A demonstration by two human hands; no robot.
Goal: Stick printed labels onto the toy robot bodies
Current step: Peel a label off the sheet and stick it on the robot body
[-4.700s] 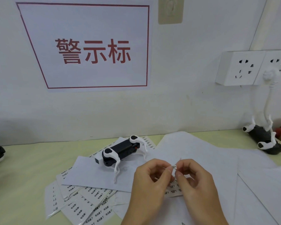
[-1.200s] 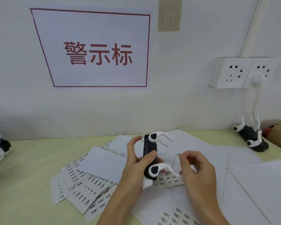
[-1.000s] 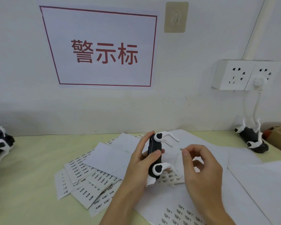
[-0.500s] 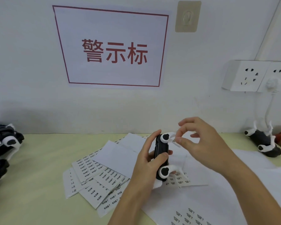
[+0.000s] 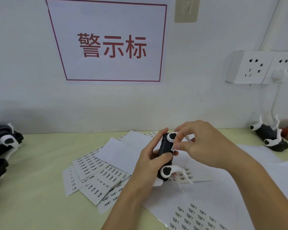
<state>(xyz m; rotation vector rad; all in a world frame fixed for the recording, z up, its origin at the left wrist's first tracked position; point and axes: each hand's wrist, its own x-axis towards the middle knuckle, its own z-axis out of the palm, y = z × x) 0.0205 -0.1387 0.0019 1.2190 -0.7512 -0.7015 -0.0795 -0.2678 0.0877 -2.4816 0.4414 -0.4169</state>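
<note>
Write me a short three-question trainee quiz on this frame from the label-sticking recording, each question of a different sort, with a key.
1. True or false: the left hand grips the black toy robot body upright above the paper sheets.
2. Multiple choice: where is the small printed label that the right hand pinches?
A. Lying on the label sheets
B. At the side of the held body
C. On the wall sign
3. Fill in: another toy robot lies at the table's far right, below the wall ____.

Key: 1 true; 2 B; 3 sockets.
</note>
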